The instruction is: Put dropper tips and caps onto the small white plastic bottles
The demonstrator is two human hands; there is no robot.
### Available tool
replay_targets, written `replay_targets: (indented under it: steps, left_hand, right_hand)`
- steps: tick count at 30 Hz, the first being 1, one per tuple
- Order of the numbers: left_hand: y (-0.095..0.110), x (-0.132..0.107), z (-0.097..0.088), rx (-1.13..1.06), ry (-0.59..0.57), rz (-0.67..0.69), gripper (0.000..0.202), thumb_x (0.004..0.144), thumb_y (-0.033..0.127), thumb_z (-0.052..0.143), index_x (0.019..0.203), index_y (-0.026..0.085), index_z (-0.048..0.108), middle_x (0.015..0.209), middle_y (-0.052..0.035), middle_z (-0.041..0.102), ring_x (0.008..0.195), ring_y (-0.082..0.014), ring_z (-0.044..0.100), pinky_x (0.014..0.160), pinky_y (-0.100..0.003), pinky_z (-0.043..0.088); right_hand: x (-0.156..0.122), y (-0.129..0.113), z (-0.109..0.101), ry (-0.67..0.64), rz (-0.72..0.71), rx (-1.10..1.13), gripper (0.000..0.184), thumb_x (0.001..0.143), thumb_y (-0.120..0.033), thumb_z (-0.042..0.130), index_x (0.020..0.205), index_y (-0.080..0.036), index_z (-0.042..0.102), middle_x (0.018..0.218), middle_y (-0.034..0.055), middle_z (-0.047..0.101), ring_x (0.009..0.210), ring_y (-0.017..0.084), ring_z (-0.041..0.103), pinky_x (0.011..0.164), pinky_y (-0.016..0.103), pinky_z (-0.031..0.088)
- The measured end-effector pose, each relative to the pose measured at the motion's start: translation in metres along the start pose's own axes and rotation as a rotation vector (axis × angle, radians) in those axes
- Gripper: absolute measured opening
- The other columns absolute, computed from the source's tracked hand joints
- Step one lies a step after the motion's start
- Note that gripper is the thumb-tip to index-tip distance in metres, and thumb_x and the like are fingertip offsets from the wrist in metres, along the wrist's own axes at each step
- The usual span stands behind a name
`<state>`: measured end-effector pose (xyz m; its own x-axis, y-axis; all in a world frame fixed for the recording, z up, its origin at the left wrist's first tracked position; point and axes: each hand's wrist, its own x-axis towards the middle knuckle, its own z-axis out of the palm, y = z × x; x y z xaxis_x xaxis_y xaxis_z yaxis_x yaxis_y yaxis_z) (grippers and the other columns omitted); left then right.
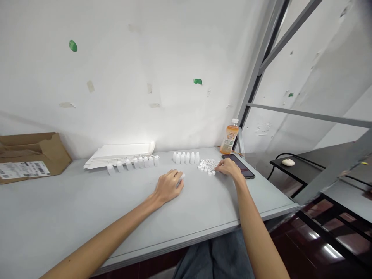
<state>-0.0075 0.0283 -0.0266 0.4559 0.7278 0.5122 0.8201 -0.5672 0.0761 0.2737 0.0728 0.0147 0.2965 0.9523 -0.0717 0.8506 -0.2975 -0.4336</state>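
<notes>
My left hand lies on the grey table, shut on a small white plastic bottle that pokes out past the fingertips. My right hand rests at the edge of a loose pile of white bottle caps, fingertips at the pile. Whether those fingers hold a cap is hidden. Several capless-looking white bottles stand in a row behind the pile. Further left, a longer row of white bottles stands in front of a stack of white sheets.
A dark tablet lies under my right hand's side of the table, with an orange drink bottle behind it. A cardboard box sits at the left. Grey metal struts rise at the right, beside a lower black table with a white mouse.
</notes>
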Motion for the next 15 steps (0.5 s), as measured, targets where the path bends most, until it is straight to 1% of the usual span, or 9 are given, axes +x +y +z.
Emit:
replay_targets:
  steps: [5, 7, 11, 15]
  left_hand:
    - [-0.002, -0.001, 0.001, -0.008, 0.063, 0.029, 0.016, 0.086, 0.021, 0.048, 0.094, 0.019, 0.062, 0.083, -0.0030, 0.064, 0.080, -0.0169, 0.059, 0.055, -0.024, 0.038]
    - [-0.003, -0.003, 0.000, -0.010, 0.091, 0.044, 0.016, 0.086, 0.020, 0.048, 0.093, 0.019, 0.062, 0.081, -0.0024, 0.063, 0.077, -0.0165, 0.059, 0.055, -0.025, 0.038]
    - [-0.002, -0.009, -0.002, -0.008, 0.115, 0.071, 0.016, 0.086, 0.020, 0.047, 0.092, 0.019, 0.063, 0.080, -0.0021, 0.063, 0.075, -0.0160, 0.059, 0.054, -0.025, 0.038]
    - [0.000, -0.013, -0.004, -0.020, 0.130, 0.061, 0.016, 0.086, 0.020, 0.048, 0.093, 0.019, 0.063, 0.080, -0.0018, 0.064, 0.076, -0.0157, 0.060, 0.054, -0.025, 0.038]
  right_hand:
    - [-0.001, 0.000, -0.001, 0.041, 0.006, -0.011, 0.023, 0.064, -0.027, 0.063, 0.083, -0.024, 0.075, 0.089, 0.0082, 0.071, 0.093, 0.027, 0.065, 0.077, 0.034, 0.045]
    - [-0.001, 0.001, -0.002, 0.053, 0.024, -0.002, 0.025, 0.065, -0.025, 0.061, 0.085, -0.024, 0.075, 0.090, 0.0084, 0.071, 0.093, 0.027, 0.065, 0.076, 0.033, 0.045]
    - [-0.001, 0.002, -0.005, 0.097, 0.048, 0.053, 0.026, 0.065, -0.025, 0.059, 0.085, -0.023, 0.075, 0.086, 0.0080, 0.071, 0.093, 0.026, 0.065, 0.075, 0.032, 0.045]
    - [0.000, 0.004, -0.005, 0.136, 0.053, 0.134, 0.024, 0.066, -0.026, 0.057, 0.082, -0.024, 0.075, 0.073, 0.0056, 0.070, 0.091, 0.025, 0.065, 0.074, 0.030, 0.045]
